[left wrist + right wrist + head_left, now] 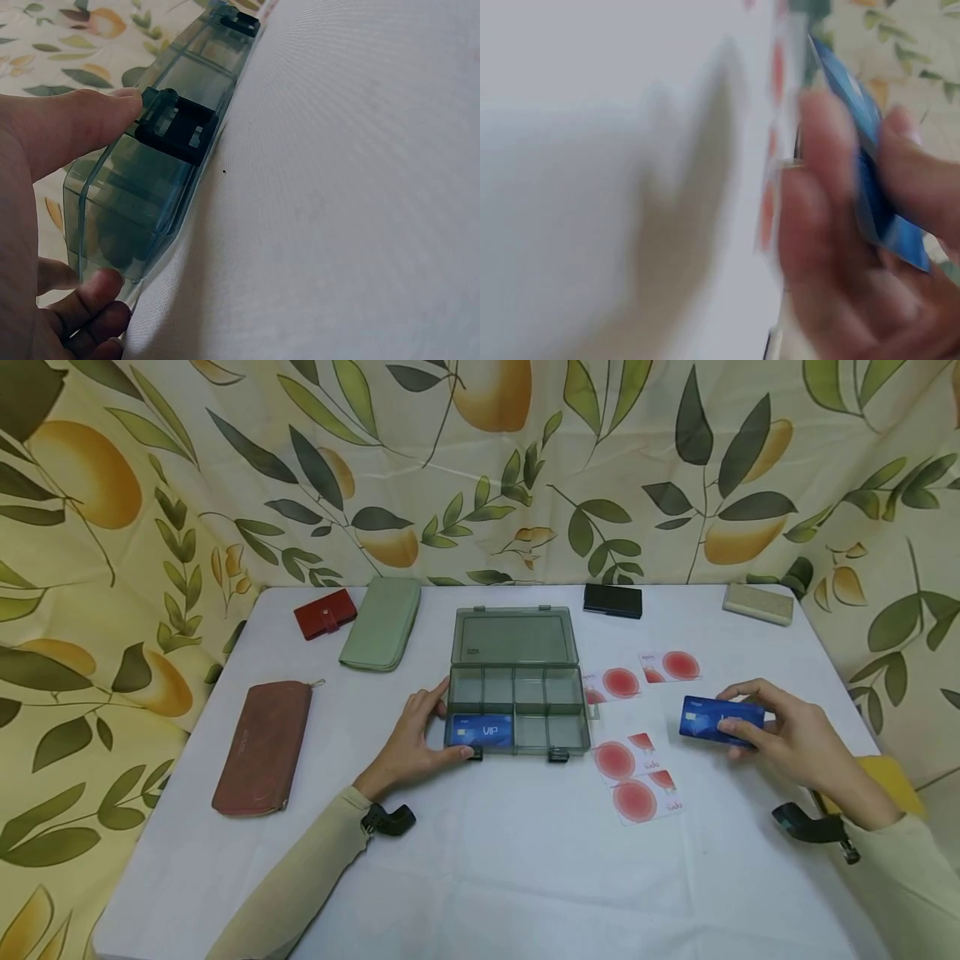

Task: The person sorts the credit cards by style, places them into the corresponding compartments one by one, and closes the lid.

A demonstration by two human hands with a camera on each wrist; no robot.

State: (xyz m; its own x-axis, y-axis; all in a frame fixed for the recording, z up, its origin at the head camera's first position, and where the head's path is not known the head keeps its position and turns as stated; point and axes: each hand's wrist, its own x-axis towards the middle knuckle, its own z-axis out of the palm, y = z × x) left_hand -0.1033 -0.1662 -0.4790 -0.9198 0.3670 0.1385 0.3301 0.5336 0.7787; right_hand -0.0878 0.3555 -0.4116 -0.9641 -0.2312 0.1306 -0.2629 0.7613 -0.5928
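A see-through grey-green compartment box (514,639) lies with its lid folded back. In its front left section rests a blue card (489,732) printed VIP. My left hand (408,737) grips the front left corner of the box, the thumb on a black latch (180,127) and the other fingers around the left side. To the right of the box, my right hand (802,743) pinches a blue card (699,720) between thumb and fingers above the table. In the right wrist view this card (866,180) is seen nearly edge-on and blurred.
Several white cards with red circles (635,800) lie right of the box. A brown wallet (262,747), a green wallet (382,622) and a red wallet (326,613) are at left. Behind stand a black case (612,601) and a beige wallet (759,603). Something yellow (888,781) lies under the right wrist.
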